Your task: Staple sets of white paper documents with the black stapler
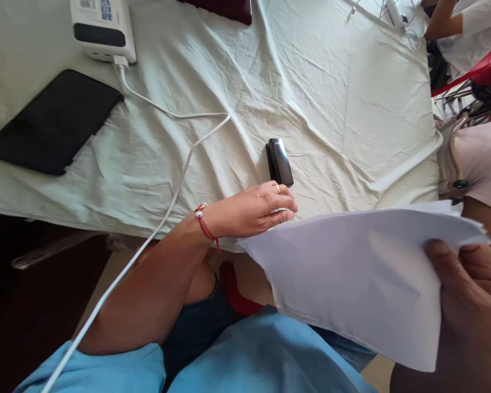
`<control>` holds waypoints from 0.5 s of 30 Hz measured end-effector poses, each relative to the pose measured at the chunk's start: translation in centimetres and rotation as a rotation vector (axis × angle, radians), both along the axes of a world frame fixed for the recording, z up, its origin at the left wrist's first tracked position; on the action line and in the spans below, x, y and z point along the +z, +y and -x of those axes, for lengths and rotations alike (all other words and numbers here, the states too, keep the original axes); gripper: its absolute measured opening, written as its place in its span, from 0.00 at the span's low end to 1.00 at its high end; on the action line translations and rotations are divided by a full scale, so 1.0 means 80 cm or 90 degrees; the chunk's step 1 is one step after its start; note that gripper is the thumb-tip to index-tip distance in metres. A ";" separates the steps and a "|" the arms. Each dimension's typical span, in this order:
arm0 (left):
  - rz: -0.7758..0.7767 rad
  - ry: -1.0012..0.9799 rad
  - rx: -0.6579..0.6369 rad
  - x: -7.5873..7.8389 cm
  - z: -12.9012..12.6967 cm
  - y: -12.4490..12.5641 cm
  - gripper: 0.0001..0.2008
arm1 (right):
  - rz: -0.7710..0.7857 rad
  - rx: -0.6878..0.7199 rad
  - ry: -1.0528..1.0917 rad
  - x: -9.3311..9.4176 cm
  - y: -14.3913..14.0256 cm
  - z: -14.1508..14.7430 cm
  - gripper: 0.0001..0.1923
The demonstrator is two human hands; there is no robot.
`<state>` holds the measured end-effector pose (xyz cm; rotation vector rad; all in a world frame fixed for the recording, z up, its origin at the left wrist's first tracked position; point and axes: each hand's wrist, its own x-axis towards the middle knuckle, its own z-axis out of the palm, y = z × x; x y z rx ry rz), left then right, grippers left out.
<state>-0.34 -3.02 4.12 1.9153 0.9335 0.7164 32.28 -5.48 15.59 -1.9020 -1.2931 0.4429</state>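
A thin stack of white paper sheets is tilted over the table's front edge and my lap. My right hand grips its right end, thumb on top and fingers behind. Near the stack's upper left corner, my left hand is loosely bent with fingers a little apart; its thumb is hidden. A small black stapler lies on the cloth just beyond those fingertips, touching or nearly touching them. A ring and a red cord bracelet are on my left hand and wrist.
A pale cloth covers the table. At the left lie a black tablet-like slab and a white power bank, whose white cable crosses my left forearm. A dark red object is at the back. People sit at the right.
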 end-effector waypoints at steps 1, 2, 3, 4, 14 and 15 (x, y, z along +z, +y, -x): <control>0.019 -0.007 -0.013 0.000 0.001 0.000 0.17 | -0.004 -0.011 0.022 0.000 0.007 -0.001 0.22; 0.051 -0.016 -0.019 0.002 0.003 0.000 0.18 | -0.014 -0.021 0.050 -0.001 0.013 -0.003 0.23; 0.093 -0.028 -0.014 0.005 0.006 0.000 0.19 | -0.012 -0.027 0.081 -0.003 0.018 -0.004 0.25; 0.139 -0.047 -0.001 0.008 0.009 -0.001 0.20 | -0.007 -0.032 0.110 -0.006 0.023 -0.005 0.26; 0.478 -0.391 0.174 0.009 0.011 -0.006 0.40 | 0.048 -0.129 0.246 -0.043 0.038 -0.016 0.31; 0.494 -0.424 0.193 0.008 0.009 -0.005 0.41 | 0.052 -0.142 0.250 -0.047 0.040 -0.020 0.29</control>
